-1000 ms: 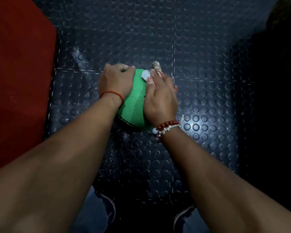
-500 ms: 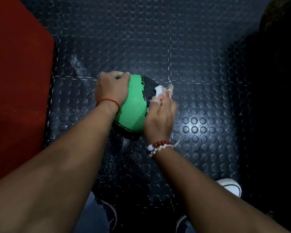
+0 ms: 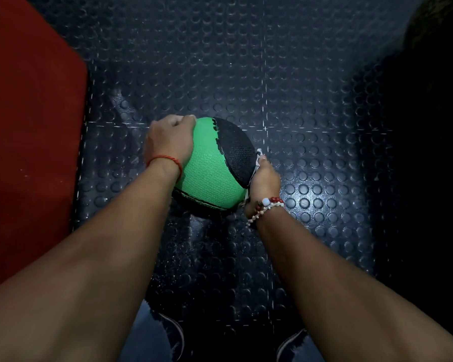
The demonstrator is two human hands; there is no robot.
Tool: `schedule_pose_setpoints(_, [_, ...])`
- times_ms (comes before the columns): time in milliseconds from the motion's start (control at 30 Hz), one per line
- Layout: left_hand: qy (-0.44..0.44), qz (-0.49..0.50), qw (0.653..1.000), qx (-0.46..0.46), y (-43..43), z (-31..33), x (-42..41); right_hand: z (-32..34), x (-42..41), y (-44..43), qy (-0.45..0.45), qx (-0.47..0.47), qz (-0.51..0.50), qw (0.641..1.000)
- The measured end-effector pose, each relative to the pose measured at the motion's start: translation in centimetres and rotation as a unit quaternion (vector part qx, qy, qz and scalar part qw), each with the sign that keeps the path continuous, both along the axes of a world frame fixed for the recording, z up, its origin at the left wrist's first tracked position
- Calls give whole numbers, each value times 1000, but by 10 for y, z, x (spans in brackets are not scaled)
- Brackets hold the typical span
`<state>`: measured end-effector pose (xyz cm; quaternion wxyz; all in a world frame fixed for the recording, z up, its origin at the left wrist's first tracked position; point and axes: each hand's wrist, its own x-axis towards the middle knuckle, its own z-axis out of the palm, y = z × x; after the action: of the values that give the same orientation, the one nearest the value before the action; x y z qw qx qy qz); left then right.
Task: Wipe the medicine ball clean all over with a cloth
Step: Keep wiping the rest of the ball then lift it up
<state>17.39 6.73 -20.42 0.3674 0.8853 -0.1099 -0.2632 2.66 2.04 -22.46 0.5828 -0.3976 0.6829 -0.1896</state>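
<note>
A green and black medicine ball (image 3: 211, 173) rests on the dark studded floor at the centre of the view. My left hand (image 3: 169, 141) grips its upper left side, fingers curled over the top. Against the ball's lower right side my right hand (image 3: 263, 182) presses a white cloth (image 3: 257, 159). Only a thin edge of the cloth shows between palm and ball. The ball's underside and far side are hidden.
Dark rubber floor tiles (image 3: 298, 100) with round studs spread all around the ball. A red mat (image 3: 29, 142) lies along the left. My shoes (image 3: 175, 333) show at the bottom edge. The right side is in deep shadow.
My right hand with the cloth has slid from the ball's top down its right side to the lower right. More of the black panel is uncovered. My left hand has stayed put.
</note>
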Motion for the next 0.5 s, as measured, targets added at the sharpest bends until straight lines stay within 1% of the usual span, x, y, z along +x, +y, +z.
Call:
schedule_pose_setpoints(33, [11, -9, 1000, 6, 0, 1, 3, 3, 0, 0, 4, 27, -10, 1000])
schedule_pose_setpoints(133, [44, -69, 996, 31, -1, 3, 8, 16, -3, 1, 34, 46, -20, 998])
schedule_pose_setpoints(200, [78, -106, 990, 56, 0, 3, 5, 19, -9, 5, 21, 75, -37, 996])
schedule_pose_setpoints(267, [106, -109, 988, 39, 1, 5, 0, 21, -16, 13, 25, 78, -85, 993])
schedule_pose_setpoints(300, [103, -106, 989, 18, 2, 7, -3, 21, -17, 18, 36, 62, -96, 993])
schedule_pose_setpoints(333, [82, -100, 992, -7, 4, 10, -8, 24, -15, 22, 53, 47, -89, 993])
schedule_pose_setpoints(400, [3, -87, 996, -38, 12, 15, -16, 31, -10, 33, 66, -1, -68, 996])
schedule_pose_setpoints(467, [-63, -85, 994, -39, 24, 16, -28, 32, -6, 47, 72, -84, -4, 994])
schedule_pose_setpoints(500, [-82, -91, 992, -35, 30, 14, -36, 32, -4, 54, 67, -137, 33, 988])
